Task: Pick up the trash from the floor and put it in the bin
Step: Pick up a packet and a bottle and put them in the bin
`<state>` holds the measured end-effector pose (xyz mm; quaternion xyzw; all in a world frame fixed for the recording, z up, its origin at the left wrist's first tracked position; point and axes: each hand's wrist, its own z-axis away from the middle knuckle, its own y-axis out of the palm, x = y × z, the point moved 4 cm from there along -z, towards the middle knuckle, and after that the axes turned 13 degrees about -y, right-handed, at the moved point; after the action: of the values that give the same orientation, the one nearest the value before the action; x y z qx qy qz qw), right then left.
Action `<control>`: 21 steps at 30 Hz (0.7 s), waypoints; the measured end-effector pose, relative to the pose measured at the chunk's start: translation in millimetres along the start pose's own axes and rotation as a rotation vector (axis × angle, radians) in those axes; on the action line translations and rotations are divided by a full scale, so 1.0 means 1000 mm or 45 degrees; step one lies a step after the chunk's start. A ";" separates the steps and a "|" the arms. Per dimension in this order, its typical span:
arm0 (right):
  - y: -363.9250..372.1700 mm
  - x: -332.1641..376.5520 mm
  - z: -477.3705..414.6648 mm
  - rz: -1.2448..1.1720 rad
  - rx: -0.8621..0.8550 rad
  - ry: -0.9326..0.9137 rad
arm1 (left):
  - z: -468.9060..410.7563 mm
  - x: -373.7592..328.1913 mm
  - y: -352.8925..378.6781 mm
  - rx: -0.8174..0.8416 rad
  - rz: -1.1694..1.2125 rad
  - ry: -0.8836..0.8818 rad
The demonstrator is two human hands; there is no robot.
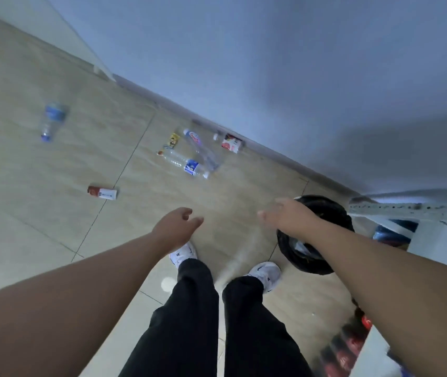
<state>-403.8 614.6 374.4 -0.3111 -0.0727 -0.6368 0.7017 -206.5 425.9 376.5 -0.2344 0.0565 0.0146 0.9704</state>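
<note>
Nothing readable here: the blue label on the nearer bottle point(191, 166) and the print on the red-and-white carton point(232, 143) are blurred beyond reading.

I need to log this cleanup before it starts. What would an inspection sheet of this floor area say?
Surface: beige tiled floor, litter scattered on it.
Job's things: lone bottle far left; two bottles crossed near the wall; yellow wrapper beside them; red-white carton by the skirting; red-white pack nearest the feet; black-lined bin at right, something pale inside.
Clutter: red-labelled bottles lower right, blurred.
Grippers: left hand and right hand empty, fingers loose.
Cables: nothing seen.
Surroundings: pale wall; white shelving at right.
</note>
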 end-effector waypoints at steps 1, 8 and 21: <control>0.005 0.015 -0.002 0.062 0.022 -0.015 | 0.001 0.019 -0.008 -0.006 0.029 -0.028; 0.074 0.090 -0.037 0.198 0.103 -0.043 | -0.014 0.144 -0.046 0.019 0.255 -0.206; 0.177 0.237 -0.078 0.355 0.168 -0.088 | -0.038 0.281 -0.170 0.019 0.510 -0.295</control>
<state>-218.4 371.9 369.5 -0.2930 -0.0948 -0.5159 0.7994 78.4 258.1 387.1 -0.2081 -0.0097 0.2334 0.9498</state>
